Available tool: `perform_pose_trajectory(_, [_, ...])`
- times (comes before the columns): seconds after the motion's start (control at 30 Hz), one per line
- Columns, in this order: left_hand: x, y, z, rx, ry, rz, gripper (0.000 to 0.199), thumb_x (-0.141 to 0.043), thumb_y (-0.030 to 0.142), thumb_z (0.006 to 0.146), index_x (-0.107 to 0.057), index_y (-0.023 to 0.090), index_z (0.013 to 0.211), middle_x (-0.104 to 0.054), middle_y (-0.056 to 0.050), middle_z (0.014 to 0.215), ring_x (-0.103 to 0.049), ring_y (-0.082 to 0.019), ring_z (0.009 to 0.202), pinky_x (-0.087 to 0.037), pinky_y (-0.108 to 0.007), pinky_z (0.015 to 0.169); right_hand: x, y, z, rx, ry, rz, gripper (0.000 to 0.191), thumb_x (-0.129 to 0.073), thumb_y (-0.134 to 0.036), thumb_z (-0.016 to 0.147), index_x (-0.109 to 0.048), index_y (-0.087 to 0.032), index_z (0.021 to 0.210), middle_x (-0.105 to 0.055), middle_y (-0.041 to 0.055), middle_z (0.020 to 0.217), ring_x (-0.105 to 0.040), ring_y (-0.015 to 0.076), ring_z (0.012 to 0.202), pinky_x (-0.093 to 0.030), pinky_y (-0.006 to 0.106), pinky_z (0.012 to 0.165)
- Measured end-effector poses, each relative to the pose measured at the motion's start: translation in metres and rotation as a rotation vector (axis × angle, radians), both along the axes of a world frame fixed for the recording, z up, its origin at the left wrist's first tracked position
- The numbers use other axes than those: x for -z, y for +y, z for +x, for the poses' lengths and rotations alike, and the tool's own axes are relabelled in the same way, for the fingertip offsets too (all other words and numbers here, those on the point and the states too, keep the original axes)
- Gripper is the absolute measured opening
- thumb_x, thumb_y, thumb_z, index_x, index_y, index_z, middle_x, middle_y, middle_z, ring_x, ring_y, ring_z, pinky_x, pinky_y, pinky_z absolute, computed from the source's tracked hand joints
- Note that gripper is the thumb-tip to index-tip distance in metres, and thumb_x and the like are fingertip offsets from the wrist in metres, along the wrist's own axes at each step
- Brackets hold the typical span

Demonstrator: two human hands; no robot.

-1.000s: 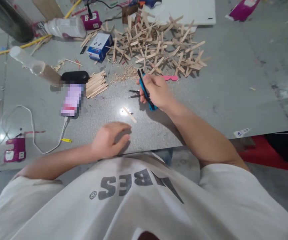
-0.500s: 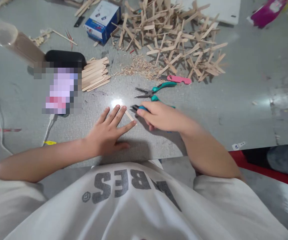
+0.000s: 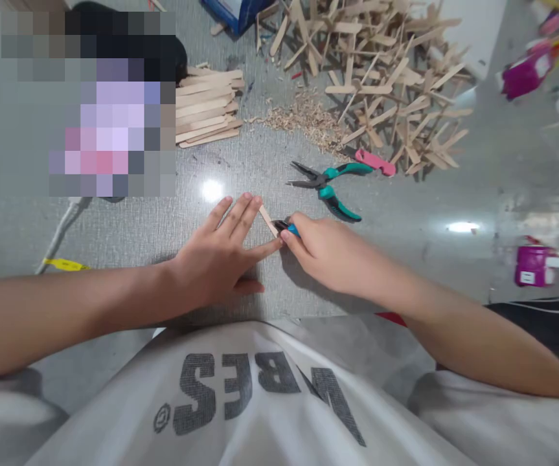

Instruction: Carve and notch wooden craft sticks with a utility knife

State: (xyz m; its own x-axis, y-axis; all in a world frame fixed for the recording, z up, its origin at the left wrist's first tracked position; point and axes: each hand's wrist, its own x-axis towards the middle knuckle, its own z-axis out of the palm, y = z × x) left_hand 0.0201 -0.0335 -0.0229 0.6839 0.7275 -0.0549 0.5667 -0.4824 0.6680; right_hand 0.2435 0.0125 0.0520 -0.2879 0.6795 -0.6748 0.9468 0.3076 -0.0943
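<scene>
A short pale wooden stick (image 3: 268, 221) lies slantwise on the grey table. My left hand (image 3: 223, 249) rests palm down with its fingers spread, the tips of two fingers touching the stick's ends. In my right hand (image 3: 315, 249) is a small blue-handled cutting tool (image 3: 289, 228), its dark jaws at the lower part of the stick. Teal-and-black pliers (image 3: 325, 183) lie with their jaws apart just beyond my right hand. Whether the cutter's jaws have closed on the wood is too small to tell.
Beyond the pliers are a pink-handled knife (image 3: 375, 162), wood shavings (image 3: 308, 120) and a large heap of crossed sticks (image 3: 381, 84). Flat sticks (image 3: 208, 110) are stacked at left, beside a blurred phone (image 3: 109, 129) with a cable. A blue box (image 3: 240, 11) stands at the top.
My right hand has brought the cutter's jaws onto the stick beside my left fingers. The view has shifted closer and turned slightly. My left hand still lies spread.
</scene>
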Motion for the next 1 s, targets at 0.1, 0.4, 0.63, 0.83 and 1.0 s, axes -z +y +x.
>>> perform_pose_trajectory(0.1, [0.001, 0.000, 0.002, -0.005, -0.017, -0.005, 0.091, -0.106, 0.032, 0.078, -0.070, 0.030, 0.161, -0.024, -0.019, 0.195, -0.016, -0.056, 0.182, -0.010, -0.082, 0.143, 0.001, 0.001, -0.003, -0.022, -0.009, -0.010, 0.029, -0.037, -0.032, 0.121, -0.061, -0.019, 0.110, -0.077, 0.0159, 0.097, -0.066, 0.0274, 0.082, -0.034, 0.035, 0.072])
perform_pose_trajectory(0.4, [0.001, -0.001, 0.003, -0.014, -0.018, 0.015, 0.090, -0.106, 0.041, 0.080, -0.070, 0.030, 0.162, -0.031, -0.019, 0.193, -0.019, -0.056, 0.181, -0.012, -0.083, 0.143, -0.002, -0.003, -0.006, -0.015, -0.059, -0.018, 0.032, -0.033, -0.032, 0.120, -0.060, -0.017, 0.115, -0.077, 0.0165, 0.096, -0.065, 0.0276, 0.079, -0.033, 0.035, 0.070])
perform_pose_trajectory(0.63, [-0.002, -0.002, 0.004, -0.003, 0.056, 0.038, 0.091, -0.104, 0.044, 0.084, -0.067, 0.032, 0.166, -0.029, -0.019, 0.194, -0.021, -0.056, 0.181, -0.014, -0.082, 0.142, -0.003, -0.006, -0.008, 0.001, -0.113, 0.005, 0.035, -0.032, -0.034, 0.120, -0.062, -0.016, 0.119, -0.078, 0.0187, 0.097, -0.066, 0.0289, 0.076, -0.030, 0.036, 0.065])
perform_pose_trajectory(0.83, [-0.004, -0.001, 0.004, 0.013, 0.060, 0.035, 0.095, -0.105, 0.045, 0.083, -0.065, 0.026, 0.168, -0.029, -0.026, 0.192, -0.023, -0.059, 0.179, -0.017, -0.084, 0.140, -0.008, -0.010, -0.020, -0.030, -0.220, 0.018, 0.039, -0.031, -0.033, 0.120, -0.065, -0.014, 0.125, -0.079, 0.0206, 0.092, -0.067, 0.0301, 0.071, -0.024, 0.037, 0.059])
perform_pose_trajectory(1.0, [-0.006, -0.001, 0.006, 0.029, 0.131, 0.070, 0.092, -0.102, 0.048, 0.086, -0.064, 0.030, 0.169, -0.034, -0.022, 0.192, -0.024, -0.057, 0.179, -0.021, -0.082, 0.140, -0.010, -0.010, -0.026, -0.073, -0.286, 0.039, 0.038, -0.034, -0.030, 0.118, -0.067, -0.014, 0.128, -0.080, 0.0196, 0.087, -0.068, 0.0304, 0.066, -0.022, 0.038, 0.057])
